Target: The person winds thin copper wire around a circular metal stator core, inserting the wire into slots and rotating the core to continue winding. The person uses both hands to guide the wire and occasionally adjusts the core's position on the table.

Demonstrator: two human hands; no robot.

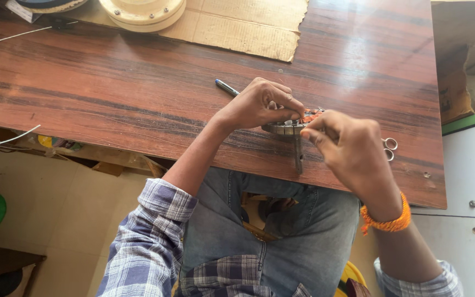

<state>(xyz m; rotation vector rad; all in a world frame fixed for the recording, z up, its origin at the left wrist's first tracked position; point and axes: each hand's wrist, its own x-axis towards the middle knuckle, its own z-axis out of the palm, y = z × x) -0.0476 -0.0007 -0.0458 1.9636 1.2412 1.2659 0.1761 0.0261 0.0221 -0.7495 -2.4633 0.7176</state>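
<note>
The right hand (353, 148) pinches orange wire (311, 116) on a round metal part (284, 128) just left; the left hand (259, 104) clamps that part on the table (111, 93).

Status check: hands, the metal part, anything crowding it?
Left hand and right hand both grip the metal part at table edge. Pen, scissors close by.

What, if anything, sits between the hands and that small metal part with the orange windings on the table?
Nothing visible. The left hand and right hand both rest directly on the metal part at the wooden table's near edge.
</note>
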